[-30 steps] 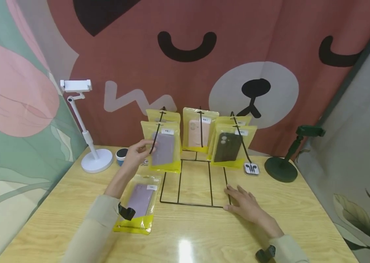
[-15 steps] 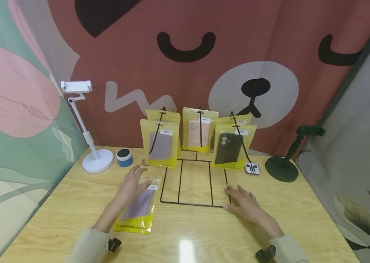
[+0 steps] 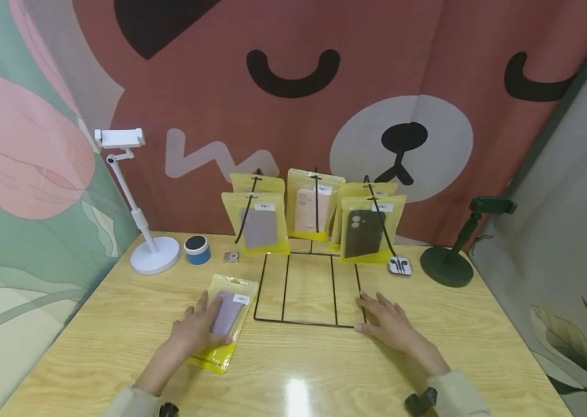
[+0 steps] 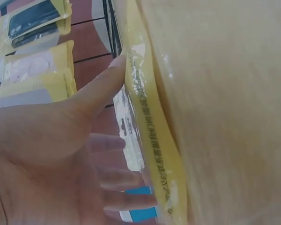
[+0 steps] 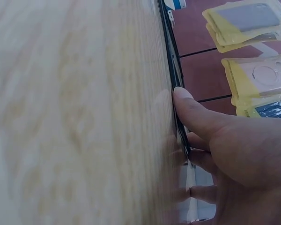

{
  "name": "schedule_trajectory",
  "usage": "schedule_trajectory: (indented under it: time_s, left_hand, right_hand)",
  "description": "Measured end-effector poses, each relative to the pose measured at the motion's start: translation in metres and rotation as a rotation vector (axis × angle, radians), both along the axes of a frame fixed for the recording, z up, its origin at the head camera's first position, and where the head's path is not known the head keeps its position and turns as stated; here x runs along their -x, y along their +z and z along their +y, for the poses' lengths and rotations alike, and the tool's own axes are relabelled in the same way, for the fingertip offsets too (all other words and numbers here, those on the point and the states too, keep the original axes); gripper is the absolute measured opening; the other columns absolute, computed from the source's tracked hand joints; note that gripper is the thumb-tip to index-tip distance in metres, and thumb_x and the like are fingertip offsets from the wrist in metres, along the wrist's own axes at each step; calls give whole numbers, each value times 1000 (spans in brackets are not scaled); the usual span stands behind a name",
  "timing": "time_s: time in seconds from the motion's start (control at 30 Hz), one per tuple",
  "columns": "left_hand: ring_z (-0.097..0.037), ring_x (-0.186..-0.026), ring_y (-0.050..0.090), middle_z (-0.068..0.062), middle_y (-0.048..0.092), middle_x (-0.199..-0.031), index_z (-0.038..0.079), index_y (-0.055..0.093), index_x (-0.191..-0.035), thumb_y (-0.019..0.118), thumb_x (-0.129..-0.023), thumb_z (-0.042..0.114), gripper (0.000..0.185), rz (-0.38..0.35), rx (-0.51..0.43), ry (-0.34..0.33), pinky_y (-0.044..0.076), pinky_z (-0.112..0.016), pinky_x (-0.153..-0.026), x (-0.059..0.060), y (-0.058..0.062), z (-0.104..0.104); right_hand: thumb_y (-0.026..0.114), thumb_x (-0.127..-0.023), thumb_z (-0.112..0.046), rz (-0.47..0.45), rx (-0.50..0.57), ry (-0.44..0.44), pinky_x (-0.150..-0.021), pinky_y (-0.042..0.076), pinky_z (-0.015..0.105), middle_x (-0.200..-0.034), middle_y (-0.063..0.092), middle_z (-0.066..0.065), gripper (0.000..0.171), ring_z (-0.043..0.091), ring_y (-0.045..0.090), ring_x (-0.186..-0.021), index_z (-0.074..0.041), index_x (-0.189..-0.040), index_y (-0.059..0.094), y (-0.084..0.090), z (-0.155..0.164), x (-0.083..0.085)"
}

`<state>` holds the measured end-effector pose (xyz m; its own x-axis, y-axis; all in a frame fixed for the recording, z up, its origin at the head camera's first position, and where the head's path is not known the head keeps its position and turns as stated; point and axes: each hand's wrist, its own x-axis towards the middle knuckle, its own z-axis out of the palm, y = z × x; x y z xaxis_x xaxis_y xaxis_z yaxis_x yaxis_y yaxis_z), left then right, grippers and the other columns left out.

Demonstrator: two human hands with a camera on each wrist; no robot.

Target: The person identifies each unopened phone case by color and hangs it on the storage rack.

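Note:
My left hand point(image 3: 191, 330) lies over a yellow-edged clear pouch point(image 3: 215, 354) with a purple phone case in it, flat on the table. Its fingers are spread across the pouch's left part, and the thumb touches near the lower middle. In the left wrist view the thumb point(image 4: 107, 82) and fingers look fairly straight along the pouch. At the rack's front right corner rests my right hand point(image 3: 389, 324), its fingertips on the black wire base point(image 3: 285, 289). Similar pouches hang from the rack's hooks: a purple one point(image 3: 259, 229), a pink one point(image 3: 310, 211) and a black one point(image 3: 363, 231) in front.
A white phone stand point(image 3: 155, 255), a blue-and-white jar point(image 3: 197, 252) and a small pinkish square item point(image 3: 231, 257) stand on the left. On the right are boxed earphones point(image 3: 400, 266) and a dark green stand point(image 3: 447, 267). A printed curtain hangs behind.
My left hand has left the front left hanging pouch and come down onto the pouch on the table, which has turned slightly. The hanging pouch has swung. My right hand stays put.

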<state>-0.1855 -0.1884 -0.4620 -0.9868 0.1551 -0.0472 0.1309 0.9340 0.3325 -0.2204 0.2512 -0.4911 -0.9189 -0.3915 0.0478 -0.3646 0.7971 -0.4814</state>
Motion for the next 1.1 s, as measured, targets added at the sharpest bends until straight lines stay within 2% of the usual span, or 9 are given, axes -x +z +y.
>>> schedule_trajectory:
  time_s: [0.1,0.2,0.3,0.53,0.7,0.83,0.9,1.0,1.1]
  left_hand:
    - [-58,-117,42,-39,35,-139,2,38,-145,77,-73,52,96,-9,31,39,42,-74,-76,4,3,-3]
    - [-51,-106,49,-37,48,-123,2,43,-141,76,-76,50,88,17,69,65,47,-66,-71,10,2,-1]
    - [-41,-94,51,-30,52,-109,3,48,-138,80,-74,43,81,38,62,70,49,-55,-65,16,0,-1]
    - [-33,-85,48,-23,43,-103,6,49,-137,89,-64,22,85,11,-147,50,48,-40,-60,24,1,-10]
    - [-31,-86,47,-22,42,-104,7,47,-138,88,-64,16,85,-33,-293,5,47,-38,-65,24,-1,-23]
    - [-32,-96,52,-25,54,-115,5,54,-133,77,-78,7,60,-27,-390,-51,50,-45,-76,22,0,-36]
    - [-35,-105,53,-26,55,-126,5,58,-129,70,-84,3,46,-30,-457,-66,48,-48,-84,21,3,-42]
    - [-38,-116,50,-24,52,-135,7,64,-123,65,-89,3,34,-41,-543,-81,43,-51,-93,20,7,-52]
    - [-42,-125,45,-22,54,-134,8,66,-119,64,-90,4,30,-50,-619,-86,36,-57,-101,16,11,-59]
  right_hand:
    - [66,-88,-44,4,2,-7,-101,13,76,-151,37,16,69,51,20,-138,-4,-142,47,-1,-3,0]
    - [66,-88,-44,4,14,-4,-101,12,76,-151,37,16,69,51,20,-138,-4,-141,47,-1,-3,0]
    - [65,-88,-45,-7,29,6,-101,11,76,-151,36,17,70,52,19,-138,-4,-141,47,-1,-3,-1]
    - [65,-88,-45,-6,7,-11,-102,12,75,-151,36,16,70,50,19,-139,-5,-142,46,0,-2,-1]
    - [66,-89,-42,-33,9,-14,-102,10,75,-152,34,17,68,50,18,-140,-4,-142,46,3,-3,-2]
    - [66,-89,-42,-39,8,-8,-102,10,75,-152,34,17,68,51,18,-139,-3,-141,47,3,-4,-2]
    - [66,-89,-41,-33,7,-6,-102,10,76,-152,34,17,68,51,18,-139,-3,-142,47,2,-4,-2]
    - [65,-89,-42,-23,2,-6,-102,11,76,-152,34,17,68,50,19,-139,-4,-142,46,1,-3,-2]
    - [65,-89,-42,-14,-1,-5,-101,11,76,-152,35,17,68,50,19,-139,-4,-142,46,1,-2,-2]
